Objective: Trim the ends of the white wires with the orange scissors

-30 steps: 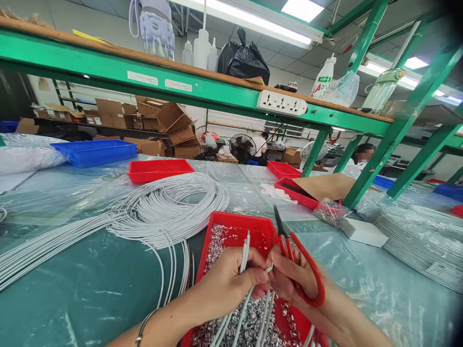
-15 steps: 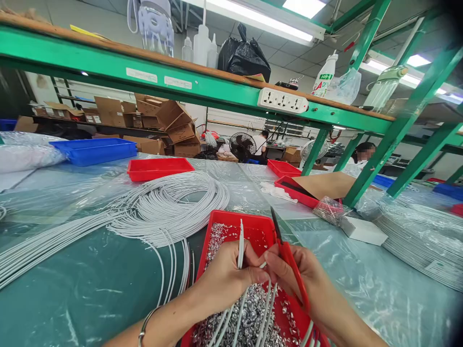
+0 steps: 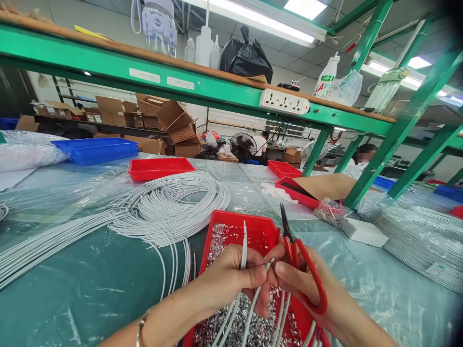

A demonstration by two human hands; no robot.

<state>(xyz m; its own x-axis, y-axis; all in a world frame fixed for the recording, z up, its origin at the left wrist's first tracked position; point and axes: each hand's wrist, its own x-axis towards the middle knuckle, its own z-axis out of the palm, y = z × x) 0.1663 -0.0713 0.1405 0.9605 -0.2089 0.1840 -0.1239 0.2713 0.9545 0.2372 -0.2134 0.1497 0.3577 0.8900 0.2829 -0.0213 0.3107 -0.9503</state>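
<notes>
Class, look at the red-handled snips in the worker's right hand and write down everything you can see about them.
The snips have a red looped handle that looks like painted spring metal, and two short dark blades. The blades point up and away, close together. The right hand grips the loop in its palm while its fingertips meet the left hand at a white cable. The snips sit over the near red tray of silvery scraps, not touching it.

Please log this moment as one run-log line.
left hand: grips white cables | right hand: holds red snips | below: red tray
</notes>
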